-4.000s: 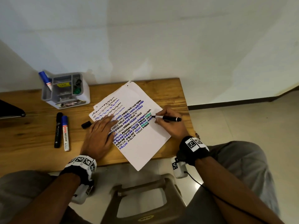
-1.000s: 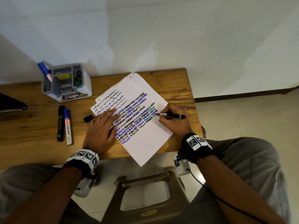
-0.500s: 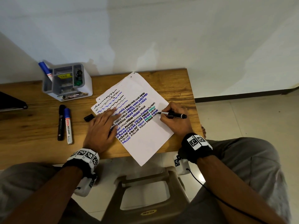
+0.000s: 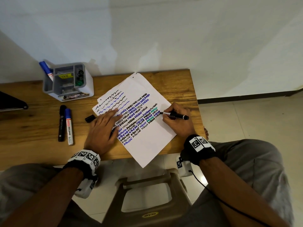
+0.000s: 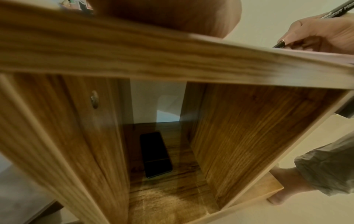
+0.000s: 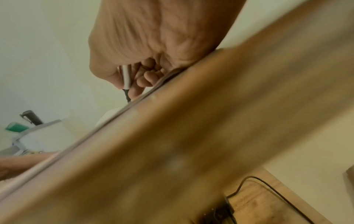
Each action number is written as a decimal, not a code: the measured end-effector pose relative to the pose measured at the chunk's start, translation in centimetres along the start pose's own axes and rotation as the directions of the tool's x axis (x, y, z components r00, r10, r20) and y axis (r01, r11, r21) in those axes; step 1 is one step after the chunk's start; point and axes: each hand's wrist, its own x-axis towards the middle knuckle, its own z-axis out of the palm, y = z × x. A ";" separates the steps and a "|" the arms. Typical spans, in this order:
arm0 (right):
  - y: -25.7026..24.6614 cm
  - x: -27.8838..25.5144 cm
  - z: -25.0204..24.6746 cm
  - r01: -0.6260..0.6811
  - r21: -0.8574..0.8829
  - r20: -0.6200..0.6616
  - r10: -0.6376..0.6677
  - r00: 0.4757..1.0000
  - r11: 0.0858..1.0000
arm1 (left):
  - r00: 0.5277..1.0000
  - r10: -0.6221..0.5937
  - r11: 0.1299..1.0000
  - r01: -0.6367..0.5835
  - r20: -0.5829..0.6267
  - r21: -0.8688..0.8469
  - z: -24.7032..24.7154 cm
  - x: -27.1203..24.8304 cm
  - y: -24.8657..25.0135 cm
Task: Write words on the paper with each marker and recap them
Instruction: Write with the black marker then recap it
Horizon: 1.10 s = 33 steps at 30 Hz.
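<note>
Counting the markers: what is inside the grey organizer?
The grey organizer holds a blue-capped marker, a green-capped one and a dark one; its walls hide their lower parts.

Both forearms are bare, with a black band on each wrist. The left wrist band (image 4: 85, 158) carries white square tags printed with black block patterns, and a white camera box (image 4: 84, 188) hangs under it. The right wrist band (image 4: 199, 146) has the same tags, a white box (image 4: 183, 166) beneath, and a thin black cable (image 4: 218, 199) trailing from it. Grey trousers (image 4: 255, 176) cover both legs; one bare foot (image 5: 287, 188) shows below the hem.
</note>
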 end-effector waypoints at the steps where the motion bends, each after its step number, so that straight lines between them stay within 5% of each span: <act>1: -0.1 0.0 -0.1 -0.015 0.025 0.004 0.015 1.000 1.000 | 1.000 0.001 1.000 -0.001 0.000 0.000 0.0 0.0 0.0; 11: -1.5 1.0 -1.3 -0.191 0.316 -0.044 0.216 0.975 0.929 | 1.000 0.007 1.000 -0.007 0.003 0.001 -0.2 0.0 0.1; 16: -2.8 0.8 -1.8 -0.221 0.303 0.010 0.229 0.973 0.927 | 1.000 0.014 0.999 -0.013 -0.026 0.039 -0.6 -0.3 0.3; 24: -5.9 -0.2 -2.0 -0.210 0.315 0.167 0.164 0.972 0.925 | 0.915 -0.359 0.916 0.384 -0.186 0.118 -4.1 -0.2 -1.1; 33: -8.1 -2.8 -0.6 -0.193 0.339 0.197 0.131 0.972 0.921 | 0.923 -0.368 0.906 0.384 -0.113 0.180 -6.0 -0.3 -3.3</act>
